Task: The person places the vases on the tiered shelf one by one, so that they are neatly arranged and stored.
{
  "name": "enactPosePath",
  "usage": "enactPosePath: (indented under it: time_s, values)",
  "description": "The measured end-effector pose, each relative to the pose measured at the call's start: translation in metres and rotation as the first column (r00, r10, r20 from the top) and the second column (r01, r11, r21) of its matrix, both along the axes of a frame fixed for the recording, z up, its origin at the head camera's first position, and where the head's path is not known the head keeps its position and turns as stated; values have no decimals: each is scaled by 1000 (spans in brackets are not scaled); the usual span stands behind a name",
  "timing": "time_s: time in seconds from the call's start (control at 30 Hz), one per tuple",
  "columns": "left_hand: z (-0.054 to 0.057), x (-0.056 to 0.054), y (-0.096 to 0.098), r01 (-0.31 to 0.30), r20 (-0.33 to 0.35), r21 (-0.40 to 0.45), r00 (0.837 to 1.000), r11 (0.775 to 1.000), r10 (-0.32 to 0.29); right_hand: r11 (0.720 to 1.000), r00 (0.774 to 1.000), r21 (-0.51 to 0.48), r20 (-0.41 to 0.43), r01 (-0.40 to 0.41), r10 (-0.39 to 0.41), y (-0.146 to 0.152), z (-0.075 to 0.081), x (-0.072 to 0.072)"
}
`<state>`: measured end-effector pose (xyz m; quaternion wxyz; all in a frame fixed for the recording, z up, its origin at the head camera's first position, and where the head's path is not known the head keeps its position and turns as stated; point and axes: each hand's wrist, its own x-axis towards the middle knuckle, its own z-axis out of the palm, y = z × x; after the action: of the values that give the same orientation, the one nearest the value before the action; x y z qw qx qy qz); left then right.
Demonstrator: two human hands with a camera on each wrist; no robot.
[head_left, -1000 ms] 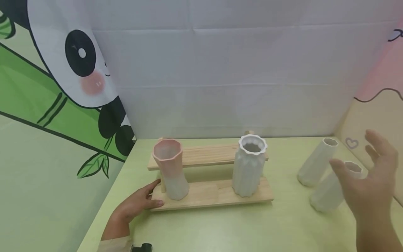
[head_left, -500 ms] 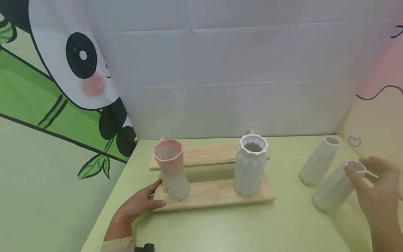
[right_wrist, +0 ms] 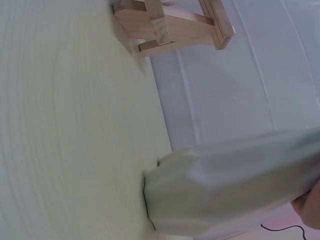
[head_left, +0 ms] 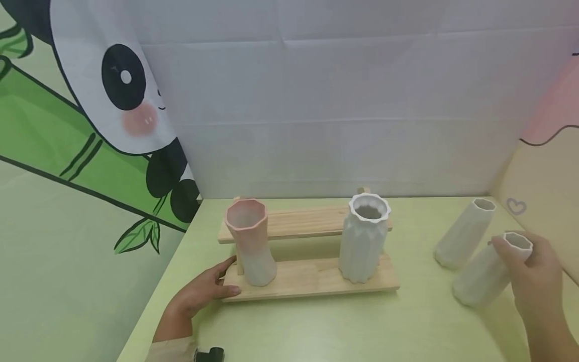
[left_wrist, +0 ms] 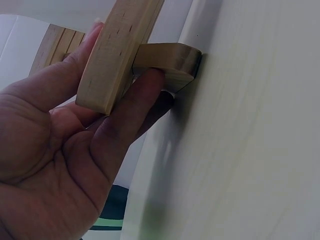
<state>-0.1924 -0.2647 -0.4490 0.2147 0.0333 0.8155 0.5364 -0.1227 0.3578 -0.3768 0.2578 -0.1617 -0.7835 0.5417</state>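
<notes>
At the left end of a two-tier wooden shelf [head_left: 296, 281], my left hand [head_left: 203, 287] grips the lower board, thumb on top and fingers beneath, as the left wrist view shows. On that board stand a pink-and-white vase [head_left: 251, 246] at the left and a white vase with a scalloped rim [head_left: 364, 241] at the right. Over on the right, my right hand [head_left: 536, 274] holds the upper part of a white faceted vase [head_left: 481, 279], its thumb on the near side. The base of this vase meets the table in the right wrist view. Most right fingers are hidden behind it.
Another white vase [head_left: 463, 234] stands just behind the held one. The pale table [head_left: 325, 332] backs onto a white sheet [head_left: 316, 120]. Panels with printed drawings flank the left and right sides.
My right hand has come down and closed around the nearer white vase at the right. The left hand keeps its hold on the shelf, and the view has shifted slightly.
</notes>
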Motion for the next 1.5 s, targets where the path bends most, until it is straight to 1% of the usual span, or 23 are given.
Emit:
enactPosePath:
  time_s: [0.07, 0.13, 0.23, 0.3, 0.4, 0.53, 0.67, 0.83, 0.97, 1.07, 1.27, 1.37, 1.5]
  values:
    - [0, 0, 1, -3, 0, 2, 1000, 1000, 3, 998, 1000, -57, 2, 15, -14, 0, 1, -1]
    - [0, 0, 2, -13, 4, 5, 1000, 1000, 13, 997, 999, -72, 29, 29, -27, 0, 4, -1]
    - [1, 0, 4, -23, 4, 2, 1000, 1000, 23, 997, 996, -69, 83, 41, -36, 0, 7, -3]
    - [2, 0, 5, -20, 2, 4, 1000, 1000, 20, 998, 991, -38, 131, 48, -43, 1, 7, -4]
    - [2, 1, 6, -13, -2, 7, 1000, 1000, 13, 993, 988, -97, 150, 61, -46, 2, 5, -7]
    - [3, 1, 6, -9, -4, 8, 1000, 1000, 9, 981, 983, -162, 163, 109, -82, 0, 4, -12]
    - [4, 1, 6, -4, -3, 15, 1000, 1000, 4, 979, 976, -135, 174, 153, -129, -2, 2, -13]
    - [5, 3, 6, -17, -4, 9, 1000, 1000, 17, 984, 978, -86, 155, 155, -140, -1, -1, -12]
    - [6, 4, 7, -26, -2, 0, 1000, 1000, 26, 991, 984, -59, 146, 116, -107, 0, -1, -11]
    - [6, 5, 6, -20, -2, 3, 1000, 1000, 20, 994, 985, -51, 149, 93, -85, -3, -2, -8]
    - [5, 5, 1, -16, -4, -5, 1000, 1000, 16, 996, 987, -36, 140, 87, -81, -16, -6, 0]
    - [6, 6, -1, -21, -1, -7, 1000, 1000, 21, 996, 988, -41, 140, 73, -66, -22, -7, 4]
    - [6, 7, -2, -21, 6, -5, 1000, 1000, 21, 998, 984, 3, 165, 65, -65, -30, -7, 11]
